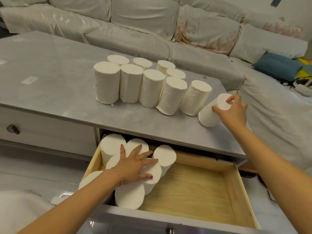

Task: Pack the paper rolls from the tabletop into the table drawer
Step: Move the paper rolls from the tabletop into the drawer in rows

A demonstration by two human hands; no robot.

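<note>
Head view: your left hand (135, 163) lies flat, fingers spread, on rolls (150, 173) in the drawer (190, 188); your right hand (233, 109) is clamped on the end roll (211, 114) on the tabletop (54, 78).

White, matt, soft paper rolls (145, 81) stand mid-frame on the grey, smooth, faintly glossy tabletop (50, 78); the pale raw-wood drawer (194, 188) below looks matt, grainy.

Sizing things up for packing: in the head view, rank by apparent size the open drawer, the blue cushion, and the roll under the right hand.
1. Open drawer, largest.
2. Blue cushion; farther away, so unsure.
3. Roll under the right hand.
</note>
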